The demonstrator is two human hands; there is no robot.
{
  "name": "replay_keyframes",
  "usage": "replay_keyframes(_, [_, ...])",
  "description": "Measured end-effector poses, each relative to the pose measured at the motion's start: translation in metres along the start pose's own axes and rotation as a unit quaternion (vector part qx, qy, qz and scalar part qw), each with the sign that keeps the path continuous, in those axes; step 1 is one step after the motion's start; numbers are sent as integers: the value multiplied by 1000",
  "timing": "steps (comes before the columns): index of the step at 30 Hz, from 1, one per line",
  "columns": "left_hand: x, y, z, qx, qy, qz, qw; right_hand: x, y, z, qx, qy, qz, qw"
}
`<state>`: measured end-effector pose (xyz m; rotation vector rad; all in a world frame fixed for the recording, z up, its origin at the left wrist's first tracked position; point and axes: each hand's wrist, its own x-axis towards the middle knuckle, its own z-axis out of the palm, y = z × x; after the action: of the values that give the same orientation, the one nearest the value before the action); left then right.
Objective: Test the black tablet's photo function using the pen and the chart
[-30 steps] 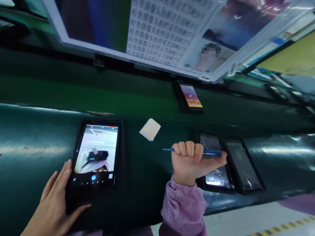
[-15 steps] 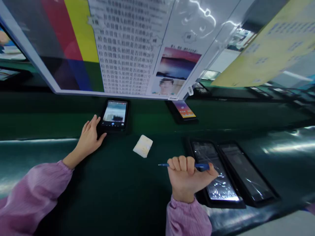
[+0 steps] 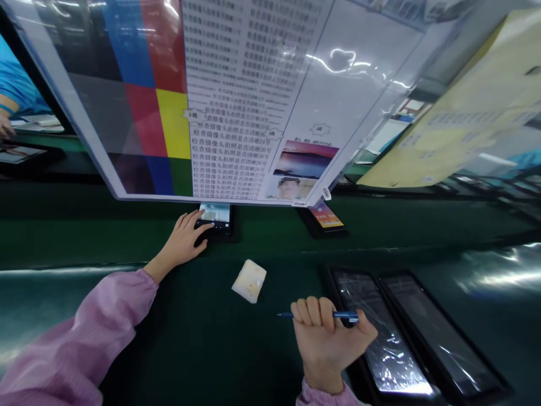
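Dark green covers the work surface (image 3: 203, 344), which spreads beneath everything here. Above it looms a clear-faced test chart (image 3: 240, 107), printed with colour blocks, columns of Chinese text and two small photographs. To its right a yellow sheet (image 3: 448, 118) hangs at a slant. A pinkish-purple sleeve (image 3: 93, 321) covers the left arm, and at the far left edge another person's blue sleeve (image 3: 19, 73) shows. Two dark-screened devices lie side by side at the right, the outer tablet (image 3: 443, 332) and the inner tablet (image 3: 376, 321), both catching glare. In front of the inner one is the right hand (image 3: 332, 344), its fingers curled closed around a pen, the thumb reaching to the pen's thicker end. The left hand (image 3: 181, 239) is smaller in view, fingers parted and loosely bent; one fingertip lies over the lower part of a lit screen, though whether it presses is hard to tell. That screen belongs to the active tablet (image 3: 220, 214), lying just below the chart, whose bottom edge hides its top. Farther right, a device with an orange and purple display (image 3: 325, 217) also lies partly behind the chart. Between the hands sits a whitish pad (image 3: 249, 281), touching neither. Slimmest is the blue pen (image 3: 346, 316), nearly level, its tip pointing left.
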<state>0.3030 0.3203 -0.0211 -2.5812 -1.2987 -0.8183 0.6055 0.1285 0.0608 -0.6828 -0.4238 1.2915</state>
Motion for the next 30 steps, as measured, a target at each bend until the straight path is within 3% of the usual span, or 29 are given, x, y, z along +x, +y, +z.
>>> replay_keyframes(7, [13,4,5,-26,-3,26,999,2,-4,1,-29,7,-13,999])
replay_keyframes(9, [12,4,2,-34,17,8,999,2,-6,2,-89,-29,-25,995])
replay_keyframes(11, [8,5,-4,-42,45,-17,998,0,-4,6,-224,-81,-40,970])
replay_keyframes(12, [6,5,-6,-45,57,-27,997,-1,-2,8,-313,-107,-37,943])
replay_keyframes(14, [1,7,-10,-52,71,-33,996,-6,6,13,-496,-135,7,858])
replay_keyframes(17, [-7,11,-15,-65,74,-20,995,-11,16,13,-688,-93,64,717])
replay_keyframes(19, [-12,12,-18,-79,76,-3,994,-10,18,6,-751,-43,31,659])
replay_keyframes(21, [-15,12,-20,-97,80,18,992,-8,13,-4,-774,-6,-19,632])
replay_keyframes(23, [-17,12,-19,-115,89,37,989,-3,1,-12,-769,24,-37,638])
replay_keyframes(26, [-18,11,-15,-137,110,45,983,18,-25,-17,-733,75,-26,676])
replay_keyframes(30, [-18,12,-12,-161,113,35,980,88,-72,-21,-676,142,17,723])
